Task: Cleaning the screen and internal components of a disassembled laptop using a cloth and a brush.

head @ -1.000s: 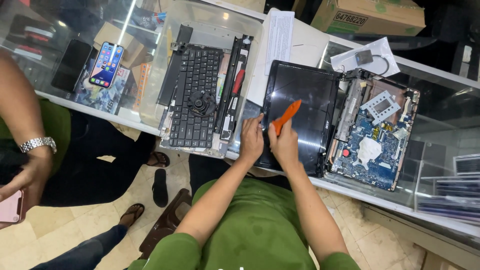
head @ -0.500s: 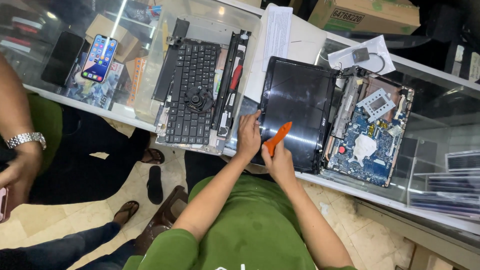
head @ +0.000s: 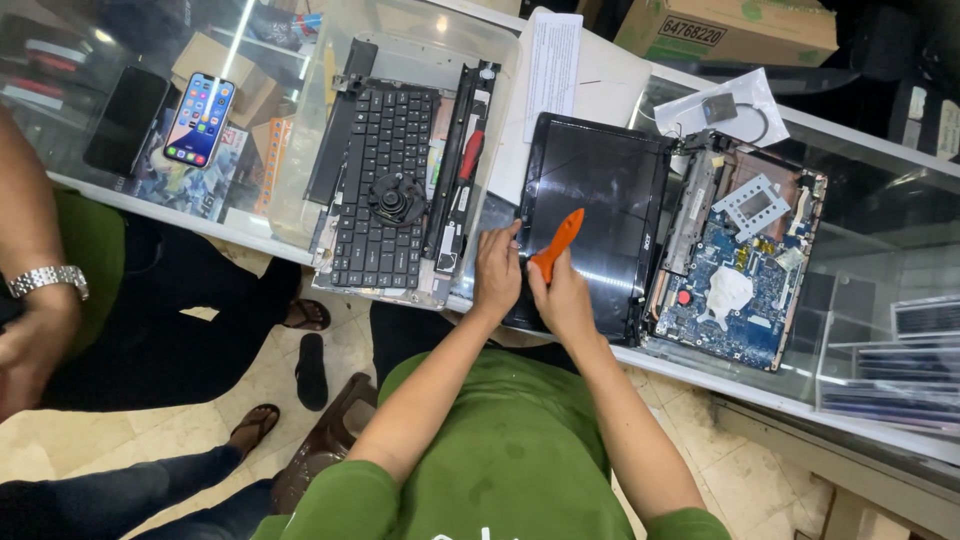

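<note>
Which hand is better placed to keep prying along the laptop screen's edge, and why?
Probably the right hand: it holds the orange pry tool at the laptop screen. The left hand presses the bezel.

1. Laptop screen panel (head: 600, 225) lies on the counter (head: 700, 365), directly before the person.
2. Motherboard (head: 735, 270) lies just right of it.
3. Keyboard (head: 385, 200) lies left, a fan (head: 397, 198) on it.
4. Smartphone (head: 200, 118) lies farthest left.
</note>
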